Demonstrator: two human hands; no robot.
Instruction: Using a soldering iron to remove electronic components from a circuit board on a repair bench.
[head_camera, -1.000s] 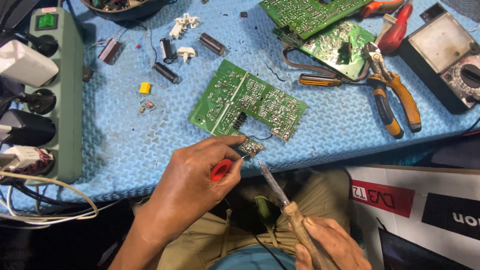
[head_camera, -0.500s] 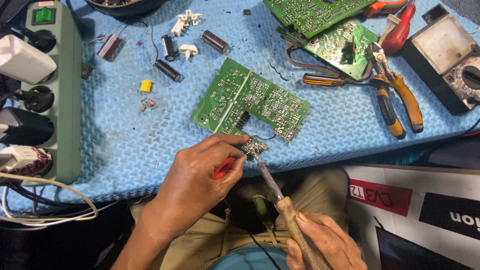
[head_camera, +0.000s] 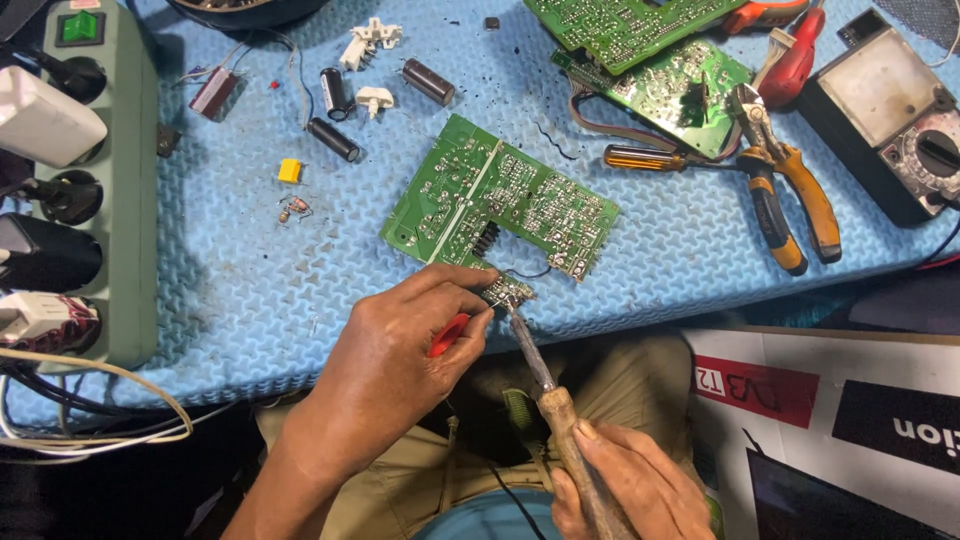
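Note:
My left hand (head_camera: 405, 355) pinches a small green circuit module (head_camera: 507, 293) at the near edge of the blue mat (head_camera: 250, 290), with a red-handled tool (head_camera: 448, 335) tucked under its fingers. My right hand (head_camera: 625, 485) grips the wooden handle of a soldering iron (head_camera: 545, 385); its metal tip touches the small module. Thin black wires run from the module to a larger green circuit board (head_camera: 500, 195) lying solder side up just beyond it.
A green power strip (head_camera: 115, 180) with several plugs lines the left edge. Capacitors (head_camera: 335, 140) and small parts lie at the back. Further right are two more boards (head_camera: 670, 75), a screwdriver (head_camera: 650, 158), orange-handled pliers (head_camera: 790, 195) and a multimeter (head_camera: 890, 105). A printed carton (head_camera: 840, 420) sits lower right.
The soldering iron tip has moved up to the small module, and my right hand has risen slightly. My left hand keeps its hold in the same place.

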